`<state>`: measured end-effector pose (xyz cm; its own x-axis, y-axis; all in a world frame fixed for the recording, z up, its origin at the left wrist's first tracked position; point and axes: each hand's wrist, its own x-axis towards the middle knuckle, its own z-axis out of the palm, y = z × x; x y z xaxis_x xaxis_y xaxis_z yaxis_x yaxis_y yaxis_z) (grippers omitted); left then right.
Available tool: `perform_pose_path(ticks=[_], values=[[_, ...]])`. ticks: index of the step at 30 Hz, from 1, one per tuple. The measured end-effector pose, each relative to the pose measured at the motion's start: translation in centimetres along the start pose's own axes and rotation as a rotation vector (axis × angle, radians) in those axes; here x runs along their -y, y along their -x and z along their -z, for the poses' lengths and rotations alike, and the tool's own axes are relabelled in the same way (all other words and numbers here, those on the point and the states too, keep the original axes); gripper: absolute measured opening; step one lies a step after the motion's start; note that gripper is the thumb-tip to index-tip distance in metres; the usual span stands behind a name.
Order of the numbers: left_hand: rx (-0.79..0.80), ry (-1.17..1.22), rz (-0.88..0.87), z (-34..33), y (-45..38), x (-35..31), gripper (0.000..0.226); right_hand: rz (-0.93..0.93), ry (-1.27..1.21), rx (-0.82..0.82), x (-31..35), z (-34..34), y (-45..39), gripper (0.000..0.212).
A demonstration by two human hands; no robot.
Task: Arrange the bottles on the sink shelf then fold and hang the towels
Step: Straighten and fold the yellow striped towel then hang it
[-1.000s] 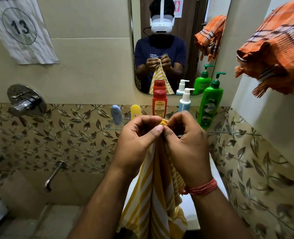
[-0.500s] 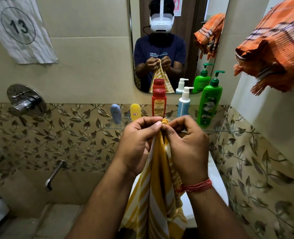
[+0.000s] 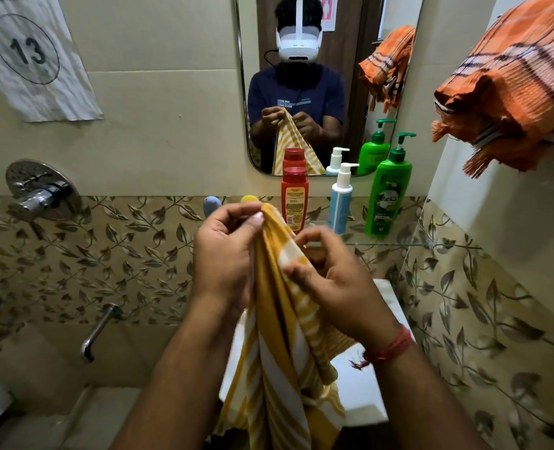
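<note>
The yellow striped towel (image 3: pixel 279 336) hung straight down in front of the person, its long axis vertical, its bunched top end pointing up toward the shelf and its loose lower end dropping past the bottom edge of the view. Its stripes ran along that same vertical line. The left hand (image 3: pixel 223 254) pinched the top corner of the towel between thumb and curled fingers, at the highest point of the cloth. The right hand (image 3: pixel 331 280) sat a little lower and to the right, its thumb and curled fingers nipping a fold of the towel's edge, with the other fingers loosely bent; motion blur softened this hand. A red thread band (image 3: pixel 389 347) circled the right wrist.

Behind the hands, on the glass shelf (image 3: pixel 409 244), the bottles stood upright in a row: a red bottle (image 3: pixel 294 198), a white and blue pump bottle (image 3: pixel 341 199) beside it, and a green pump bottle (image 3: pixel 389 190) at the right end. To the left of the red one, a small blue bottle (image 3: pixel 212 205) and a small yellow bottle (image 3: pixel 249 199) showed only their tops above the left hand. An orange checked towel (image 3: pixel 509 82) hung bunched high on the right wall. The white sink (image 3: pixel 363 384) lay below the hanging towel. A mirror (image 3: pixel 350 60) was on the wall above the shelf.
</note>
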<state>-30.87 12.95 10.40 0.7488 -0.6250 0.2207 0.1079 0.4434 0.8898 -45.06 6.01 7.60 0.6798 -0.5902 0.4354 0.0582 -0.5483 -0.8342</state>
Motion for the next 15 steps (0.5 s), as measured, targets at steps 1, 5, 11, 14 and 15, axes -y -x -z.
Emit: perform_pose_path(ticks=[1,5,11,14,15], values=[[-0.071,0.044,-0.006,0.7,-0.9,-0.3,0.028,-0.028,0.058,0.108,-0.9,0.5,0.5,0.026],[-0.277,0.096,-0.091,3.6,-3.8,-0.9,0.039,-0.135,0.341,0.264,-4.0,3.7,2.3,0.052],[-0.459,0.088,-0.135,5.8,-4.9,-0.7,0.048,-0.249,0.62,0.354,-2.6,8.5,3.5,0.035],[-0.497,0.054,-0.141,5.9,-4.8,-0.2,0.049,-0.179,0.792,0.38,-0.1,9.9,4.3,0.038],[-0.513,0.062,-0.141,6.0,-4.8,-0.2,0.049,-0.072,0.821,0.346,0.9,10.3,4.6,0.043]])
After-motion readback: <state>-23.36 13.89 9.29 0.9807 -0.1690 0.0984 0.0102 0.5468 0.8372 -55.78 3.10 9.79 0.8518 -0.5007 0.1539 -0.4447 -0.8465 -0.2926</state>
